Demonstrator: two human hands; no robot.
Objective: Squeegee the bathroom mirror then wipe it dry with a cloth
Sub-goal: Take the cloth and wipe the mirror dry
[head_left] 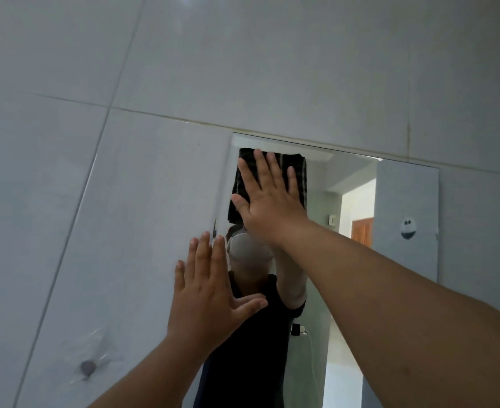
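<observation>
Right now the right hand (267, 198) is flat, fingers spread, pressing a dark striped cloth (267, 184) against the mirror (354, 201) near its top left corner, just below the top edge. Left hand (210, 290) is also flat with fingers spread, palm against the wall tile (125, 201) at the mirror's left edge, thumb crossing onto the glass, holding nothing. Mirror reflects the person, a doorway behind and a small round white sticker (407, 228) at right.
</observation>
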